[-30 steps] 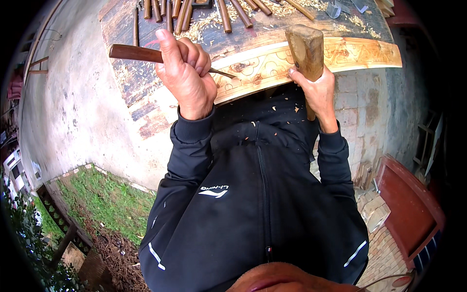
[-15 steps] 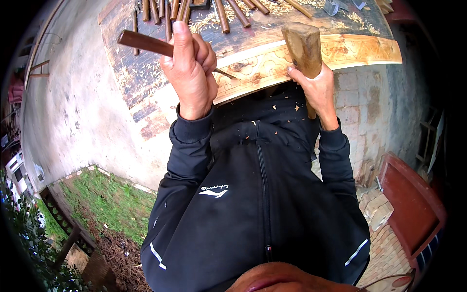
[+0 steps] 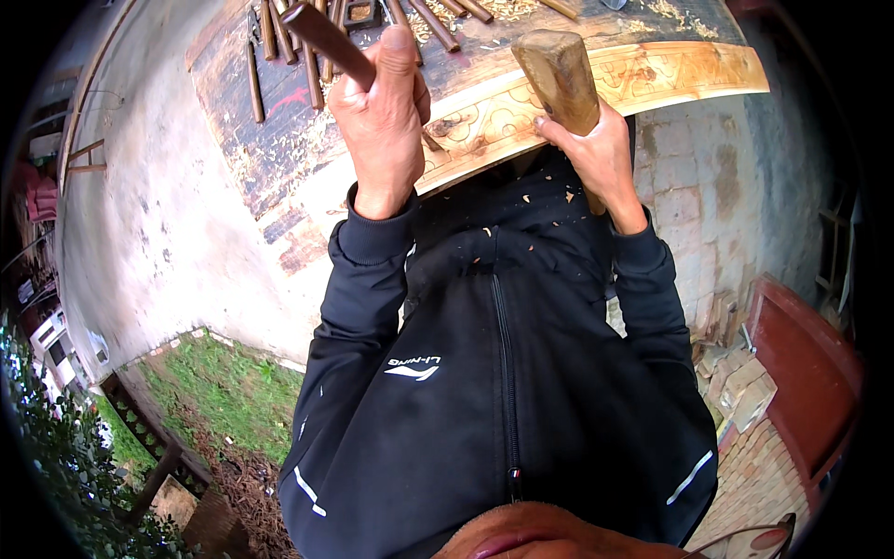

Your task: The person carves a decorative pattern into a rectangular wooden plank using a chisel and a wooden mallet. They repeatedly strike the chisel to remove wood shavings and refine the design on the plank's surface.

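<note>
My left hand [image 3: 380, 121] is closed around a wood carving chisel [image 3: 328, 45] with a dark brown handle. The handle rises up and to the left out of my fist, and the lower end of the chisel shows beside my hand at the surface of a pale wooden board [image 3: 666, 73]. Curved outlines are drawn or cut along this long board, which lies at the near edge of the workbench. My right hand [image 3: 601, 154] grips a wooden mallet [image 3: 562, 79] by its handle. The mallet's thick head stands upright over the board and hides part of it.
Several brown-handled tools [image 3: 433, 25] lie among wood shavings at the far side of the dark, worn workbench [image 3: 289, 144]. A small dark square-framed item [image 3: 361, 13] is among them. Loose chips dot my lap. A reddish-brown panel [image 3: 803, 373] stands at the lower right.
The chisel handle has tipped from nearly level to a steeper slant as my left hand turned. The mallet head has shifted slightly left. The whole view has moved a little.
</note>
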{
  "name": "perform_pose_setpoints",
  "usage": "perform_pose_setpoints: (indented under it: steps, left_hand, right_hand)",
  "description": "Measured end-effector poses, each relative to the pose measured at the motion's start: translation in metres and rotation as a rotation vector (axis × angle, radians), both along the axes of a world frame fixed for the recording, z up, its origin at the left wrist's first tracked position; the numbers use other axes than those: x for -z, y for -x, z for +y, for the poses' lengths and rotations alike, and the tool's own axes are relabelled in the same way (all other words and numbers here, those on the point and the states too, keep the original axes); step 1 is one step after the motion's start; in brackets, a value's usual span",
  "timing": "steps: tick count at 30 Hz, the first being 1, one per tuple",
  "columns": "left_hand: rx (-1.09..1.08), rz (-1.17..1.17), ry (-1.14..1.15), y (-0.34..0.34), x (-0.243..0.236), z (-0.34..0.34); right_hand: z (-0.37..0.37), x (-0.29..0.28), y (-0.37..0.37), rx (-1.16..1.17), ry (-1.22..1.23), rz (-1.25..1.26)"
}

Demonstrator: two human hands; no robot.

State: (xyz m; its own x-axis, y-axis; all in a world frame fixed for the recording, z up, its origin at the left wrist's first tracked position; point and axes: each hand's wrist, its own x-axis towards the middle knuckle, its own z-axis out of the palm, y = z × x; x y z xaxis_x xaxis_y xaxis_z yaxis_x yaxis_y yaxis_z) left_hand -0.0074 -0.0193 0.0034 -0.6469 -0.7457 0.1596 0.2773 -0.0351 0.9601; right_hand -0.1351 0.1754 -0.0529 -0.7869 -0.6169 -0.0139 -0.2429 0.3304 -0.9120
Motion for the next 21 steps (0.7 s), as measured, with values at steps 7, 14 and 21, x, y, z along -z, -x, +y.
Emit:
perform_pose_setpoints:
  steps: [7,14,21]
  left_hand:
    - [-0.045,0.172,-0.063,-0.012,0.008,0.002]
    - [-0.157,0.22,-0.1,-0.016,0.005,0.012]
    - [-0.22,0.238,-0.153,-0.015,0.012,0.014]
  right_hand:
    - [-0.013,-0.034,0.014,-0.137,-0.018,0.259]
    - [-0.098,-0.208,0.03,-0.241,0.505,0.77]
    - [-0.158,-0.243,-0.018,-0.275,0.748,1.13]
